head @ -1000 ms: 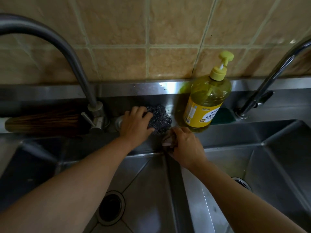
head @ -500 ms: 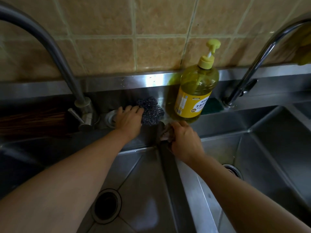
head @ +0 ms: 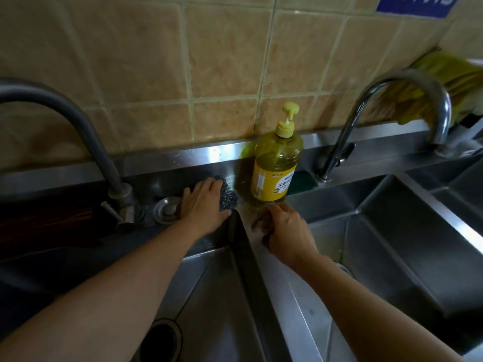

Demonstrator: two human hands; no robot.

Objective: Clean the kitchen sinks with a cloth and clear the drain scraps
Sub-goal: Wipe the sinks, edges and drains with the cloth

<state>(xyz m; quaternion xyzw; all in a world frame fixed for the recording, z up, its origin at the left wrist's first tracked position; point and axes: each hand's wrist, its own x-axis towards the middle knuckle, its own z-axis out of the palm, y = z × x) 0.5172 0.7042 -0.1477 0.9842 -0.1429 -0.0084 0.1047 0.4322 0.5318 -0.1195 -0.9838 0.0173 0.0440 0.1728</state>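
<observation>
While left hand (head: pixel 202 205) covers scourer (head: pixel 228 195), right hand (head: pixel 287 231) grips cloth (head: pixel 258 222).

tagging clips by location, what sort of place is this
Most likely a commercial or canteen kitchen wash station, though a home one is possible: a multi-basin stainless steel sink with two curved metal taps, a yellow pump bottle of dish soap and a dark steel-wool scourer against a tan tiled wall.
</observation>
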